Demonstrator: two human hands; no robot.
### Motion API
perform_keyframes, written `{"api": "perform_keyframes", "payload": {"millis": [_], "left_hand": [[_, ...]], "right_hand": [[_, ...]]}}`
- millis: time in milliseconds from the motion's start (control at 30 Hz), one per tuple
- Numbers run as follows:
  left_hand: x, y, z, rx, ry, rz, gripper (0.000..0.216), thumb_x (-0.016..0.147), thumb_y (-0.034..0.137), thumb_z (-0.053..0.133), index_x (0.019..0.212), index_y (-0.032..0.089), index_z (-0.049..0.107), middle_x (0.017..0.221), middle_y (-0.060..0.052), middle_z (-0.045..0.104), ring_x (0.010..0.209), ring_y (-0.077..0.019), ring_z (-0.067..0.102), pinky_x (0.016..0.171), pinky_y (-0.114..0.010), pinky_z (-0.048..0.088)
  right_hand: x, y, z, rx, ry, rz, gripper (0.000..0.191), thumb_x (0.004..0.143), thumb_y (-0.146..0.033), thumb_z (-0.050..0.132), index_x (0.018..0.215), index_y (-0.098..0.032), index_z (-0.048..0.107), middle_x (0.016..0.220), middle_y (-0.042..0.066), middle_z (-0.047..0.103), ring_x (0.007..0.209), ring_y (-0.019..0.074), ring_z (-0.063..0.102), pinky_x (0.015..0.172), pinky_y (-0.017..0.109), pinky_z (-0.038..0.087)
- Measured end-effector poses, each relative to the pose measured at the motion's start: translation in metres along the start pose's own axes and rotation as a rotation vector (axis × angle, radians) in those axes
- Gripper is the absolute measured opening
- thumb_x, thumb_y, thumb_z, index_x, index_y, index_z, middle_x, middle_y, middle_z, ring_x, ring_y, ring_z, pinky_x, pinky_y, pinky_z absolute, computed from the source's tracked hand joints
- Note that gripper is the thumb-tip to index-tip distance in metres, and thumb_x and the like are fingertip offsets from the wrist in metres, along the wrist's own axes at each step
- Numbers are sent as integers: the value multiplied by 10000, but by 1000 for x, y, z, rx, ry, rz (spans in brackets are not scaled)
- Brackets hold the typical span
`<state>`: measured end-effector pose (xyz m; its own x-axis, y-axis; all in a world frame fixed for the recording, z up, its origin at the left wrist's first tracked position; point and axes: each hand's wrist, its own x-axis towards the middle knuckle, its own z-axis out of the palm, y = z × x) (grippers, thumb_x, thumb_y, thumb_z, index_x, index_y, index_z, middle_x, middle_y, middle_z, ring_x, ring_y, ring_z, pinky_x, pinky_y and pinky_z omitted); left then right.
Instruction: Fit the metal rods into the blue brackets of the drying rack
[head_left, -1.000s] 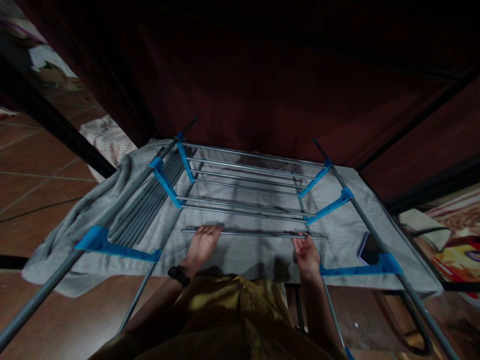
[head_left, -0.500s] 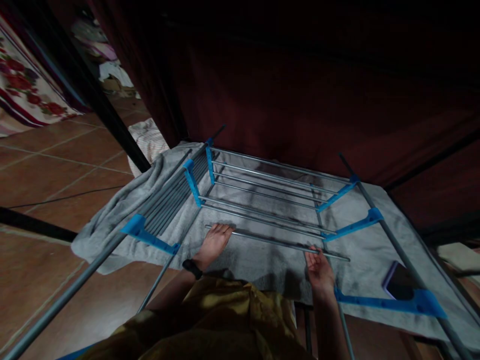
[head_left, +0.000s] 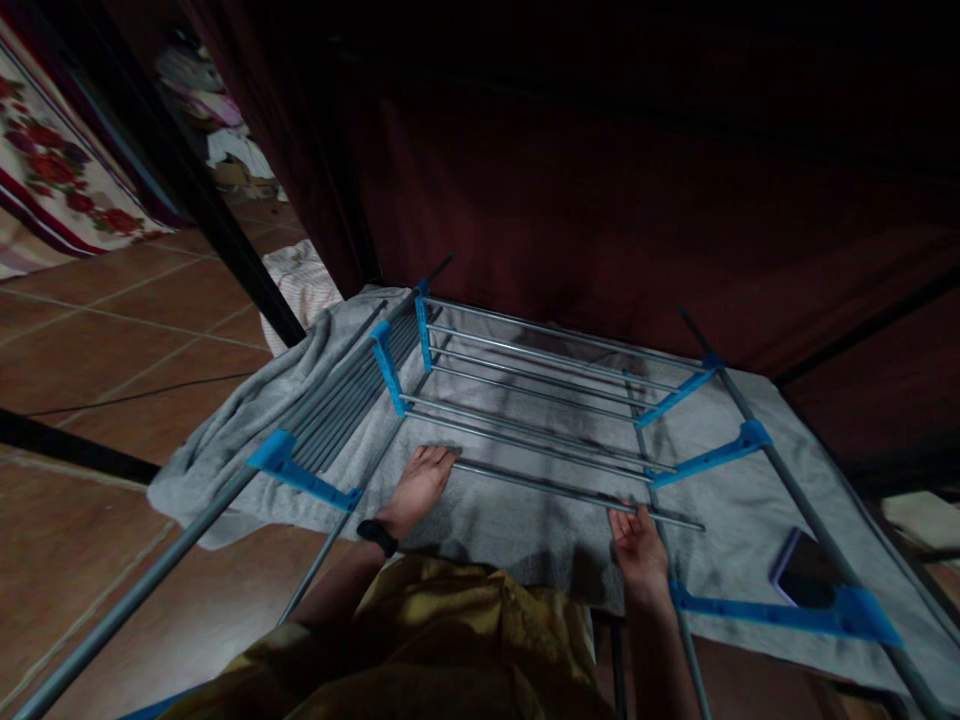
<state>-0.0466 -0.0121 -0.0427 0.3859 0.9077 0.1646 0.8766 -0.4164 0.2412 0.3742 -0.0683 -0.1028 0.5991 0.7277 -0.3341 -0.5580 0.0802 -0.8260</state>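
Observation:
Both hands hold one loose metal rod [head_left: 525,481] crosswise, low over the grey cloth. Around its left end my left hand [head_left: 421,486] is closed, palm down, covering the tip. Near the right end my right hand [head_left: 636,540] grips it from below, with the rod's end sticking out past the fingers. Beyond the rod stands a partly assembled rack frame of grey tubes and blue plastic brackets [head_left: 388,368]. Several rods [head_left: 517,437] span its left and right brackets. Nearest me, a left bracket [head_left: 304,480] and a right bracket [head_left: 787,610] have no rod between them.
A grey blanket [head_left: 720,440] lies under the frame. On it, at the right, is a phone [head_left: 806,570] by a tube. Several loose rods [head_left: 352,400] lie along the left side. Dark red curtains [head_left: 570,220] hang behind, and a black post [head_left: 217,230] rises at the left.
My left hand has slid slightly left along the rod, now covering its left tip. The right hand keeps nearly the same place. The view has shifted a little.

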Motion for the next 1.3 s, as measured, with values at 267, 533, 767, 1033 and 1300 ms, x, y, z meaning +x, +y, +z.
{"api": "perform_keyframes", "payload": {"millis": [267,533,767,1033,1300], "left_hand": [[-2,-4,5,-99,39,-22,267,1012,190,459,1118,203,704,1085,-99,753,1072,-282,677,995,-448,491],[1,-8,13,-139,57,79,230,985,273,494,1056,223,707,1038,-100,771,1024,-278,718,922,-418,567],[8,5,32,-232,105,211,274,1023,370,472,1062,255,718,1033,-67,789,972,-244,759,878,-365,617],[15,6,30,-218,130,271,353,1060,424,426,1067,258,737,988,-45,798,908,-219,773,834,-334,625],[11,-13,20,-208,152,231,388,1038,490,439,1087,257,745,1044,-58,810,978,-233,773,901,-343,623]], "right_hand": [[-6,-1,11,49,84,41,47,822,-264,740,815,-266,694,899,23,776,849,172,754,851,325,638],[-15,-2,26,116,97,37,187,775,-284,808,782,-256,624,821,2,764,824,167,751,812,312,633],[-31,8,54,175,64,75,299,736,-303,858,777,-261,564,817,-1,761,804,166,754,764,304,638],[-40,2,66,159,3,47,319,746,-367,863,772,-252,567,860,11,767,813,161,752,755,291,640],[-25,-21,50,138,75,-13,204,815,-357,780,920,-244,648,884,-13,766,834,133,748,800,256,620]]}}
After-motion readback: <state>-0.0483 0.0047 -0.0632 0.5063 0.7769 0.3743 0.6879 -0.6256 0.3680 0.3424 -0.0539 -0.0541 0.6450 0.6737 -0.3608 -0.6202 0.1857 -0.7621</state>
